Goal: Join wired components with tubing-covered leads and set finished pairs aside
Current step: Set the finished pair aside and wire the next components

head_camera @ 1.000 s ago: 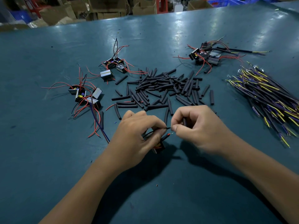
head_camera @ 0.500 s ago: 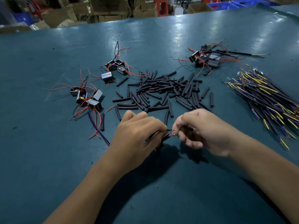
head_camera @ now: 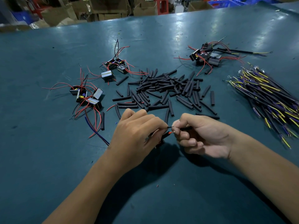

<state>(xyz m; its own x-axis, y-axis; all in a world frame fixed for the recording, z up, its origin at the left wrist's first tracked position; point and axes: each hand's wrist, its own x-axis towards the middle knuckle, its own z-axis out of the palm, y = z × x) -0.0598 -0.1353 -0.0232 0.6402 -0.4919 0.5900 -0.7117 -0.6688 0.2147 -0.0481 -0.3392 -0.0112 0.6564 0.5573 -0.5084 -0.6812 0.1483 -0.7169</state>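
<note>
My left hand (head_camera: 137,133) grips a small black component, mostly hidden under the palm, and pinches its thin black and red leads (head_camera: 169,132). My right hand (head_camera: 202,136) pinches the bare end of a black tubing-covered lead (head_camera: 186,128) against those leads between the two hands. Loose black tubing pieces (head_camera: 165,89) lie in a heap just beyond my hands. Wired black components sit in groups at the left (head_camera: 87,96), the middle left (head_camera: 114,67) and the far right (head_camera: 205,56).
A bundle of yellow, purple and black wires (head_camera: 265,96) spreads along the right side of the teal table (head_camera: 48,159). Cardboard boxes (head_camera: 103,7) and a blue crate (head_camera: 226,2) stand beyond the far table edge.
My right hand has rolled palm-up, its fingers curling tighter round the tubing lead. The wire ends stay together between both hands, and my left hand keeps its grip.
</note>
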